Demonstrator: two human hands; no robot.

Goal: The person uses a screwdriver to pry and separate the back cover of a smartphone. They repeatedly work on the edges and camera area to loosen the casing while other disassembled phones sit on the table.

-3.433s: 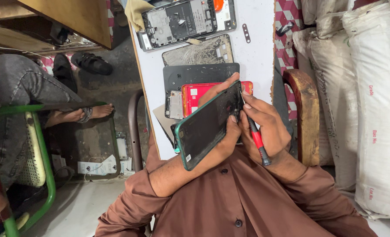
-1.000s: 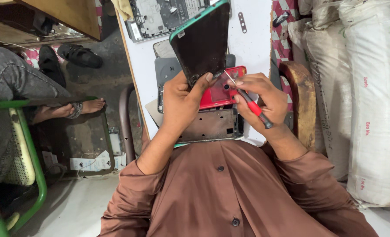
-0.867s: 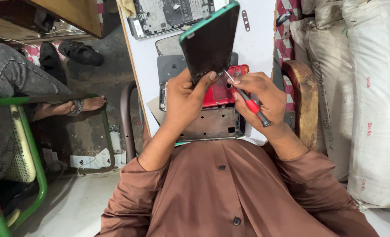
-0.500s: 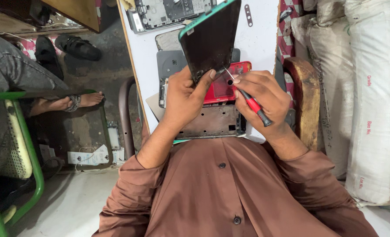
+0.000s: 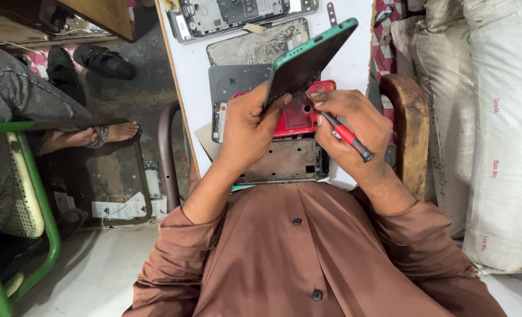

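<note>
Head view, looking straight down: far out to the left of the left hand (image 5: 246,132), another person's bare foot (image 5: 105,134) rests on the floor by a green chair frame (image 5: 41,202). The left hand itself is closed around the lower end of a green-edged phone (image 5: 308,61), thumb across its dark face, holding it tilted up and away over the white table (image 5: 190,82). Under both hands lie a red phone frame (image 5: 293,114) and, nearer the body, a brown metal frame (image 5: 287,161); beyond the fingertips sit a grey panel (image 5: 234,82) and an opened phone body (image 5: 231,12). Just right of the phone's lower corner, the right hand (image 5: 352,126) pinches a red-handled screwdriver (image 5: 346,134), its tip at or very near the phone's edge; whether it touches cannot be told. Past that hand stand white sacks (image 5: 501,129).

By my judgement the step is working at the phone's lower edge with the tool. Next calls for a steady left grip while the tip is placed precisely, with light pressure so it doesn't slip.
</note>
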